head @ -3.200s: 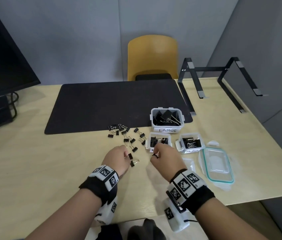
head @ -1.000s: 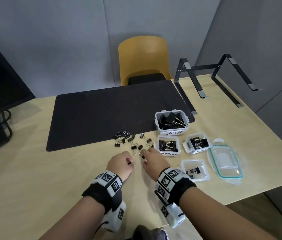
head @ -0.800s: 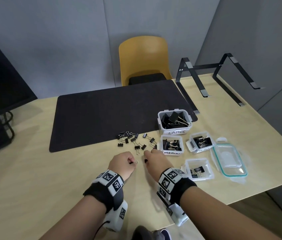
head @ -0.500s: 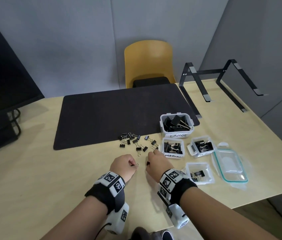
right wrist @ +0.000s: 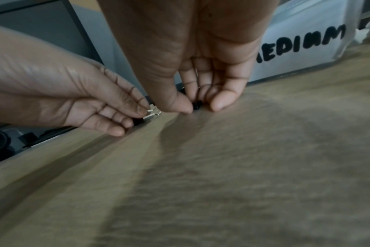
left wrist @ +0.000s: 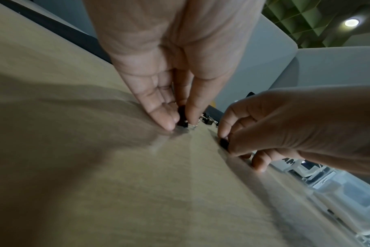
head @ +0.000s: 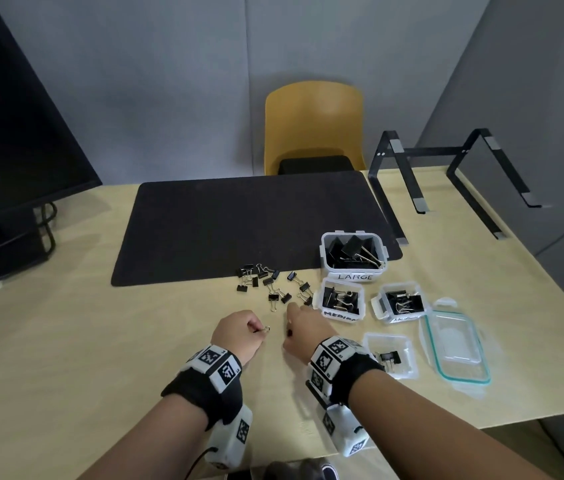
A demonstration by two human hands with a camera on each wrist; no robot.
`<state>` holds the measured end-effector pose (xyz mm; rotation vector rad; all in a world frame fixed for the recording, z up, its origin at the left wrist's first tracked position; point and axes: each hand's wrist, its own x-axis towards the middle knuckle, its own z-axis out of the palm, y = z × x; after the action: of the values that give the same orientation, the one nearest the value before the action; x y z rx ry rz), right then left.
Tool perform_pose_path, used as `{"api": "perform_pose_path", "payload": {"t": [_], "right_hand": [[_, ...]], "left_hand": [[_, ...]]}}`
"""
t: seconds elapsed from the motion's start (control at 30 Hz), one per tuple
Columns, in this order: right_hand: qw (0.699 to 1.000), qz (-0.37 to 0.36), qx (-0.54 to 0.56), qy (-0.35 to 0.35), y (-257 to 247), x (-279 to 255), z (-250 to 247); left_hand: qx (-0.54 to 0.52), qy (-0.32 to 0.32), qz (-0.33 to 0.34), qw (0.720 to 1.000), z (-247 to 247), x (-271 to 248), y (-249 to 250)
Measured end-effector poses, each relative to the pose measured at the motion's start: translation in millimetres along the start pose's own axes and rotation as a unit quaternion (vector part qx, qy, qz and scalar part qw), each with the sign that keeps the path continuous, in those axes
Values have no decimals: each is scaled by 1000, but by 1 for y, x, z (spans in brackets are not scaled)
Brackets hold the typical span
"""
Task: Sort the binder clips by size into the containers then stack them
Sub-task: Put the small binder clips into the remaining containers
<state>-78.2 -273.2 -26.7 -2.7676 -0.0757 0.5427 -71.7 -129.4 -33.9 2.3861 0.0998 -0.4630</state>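
Head view is showing the left hand (head: 239, 332) pinching a small clip (head: 262, 329), the right hand (head: 306, 332) pinching another clip (head: 289, 332); the small-clip container (head: 408, 370) is lying just right of the right hand, nearer it, on the worktop (head: 100, 358).

A pale wood-grain bench (head: 66, 341) fills most of the head view, with a large black mat (head: 246, 223) lying flat on its far half. Behind the far edge stands a mustard-yellow chair (head: 313, 123) with a dark seat pad, set against grey panelled walls (head: 169, 81). At the left a big dark monitor (head: 7, 116) rises on a black stand (head: 3, 244), with a cable looping just beside it. On the right far corner of the bench sits a black metal laptop stand (head: 447, 174), its two angled legs with grey pads running toward the near side, one leg touching the mat's corner. In the left wrist view a round ceiling light (left wrist: 351, 22) glows overhead
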Motion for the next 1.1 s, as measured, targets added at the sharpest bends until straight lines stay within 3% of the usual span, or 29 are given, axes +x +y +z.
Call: {"api": "perform_pose_path", "payload": {"t": [0.3, 0.53, 0.83, 1.1], "right_hand": [[999, 6, 38, -10, -1, -4, -13], [992, 31, 120, 29, 30, -32, -50], [993, 74, 79, -39, 91, -64, -75], [990, 67, 125, -27, 122, -74, -87]], "left_hand": [[-33, -6, -11, 999, 0, -3, 5], [-56, -9, 27, 998, 6, -4, 18], [-84, -55, 81, 992, 26, -18, 60], [-61, -85, 165, 981, 63, -35, 107]]}}
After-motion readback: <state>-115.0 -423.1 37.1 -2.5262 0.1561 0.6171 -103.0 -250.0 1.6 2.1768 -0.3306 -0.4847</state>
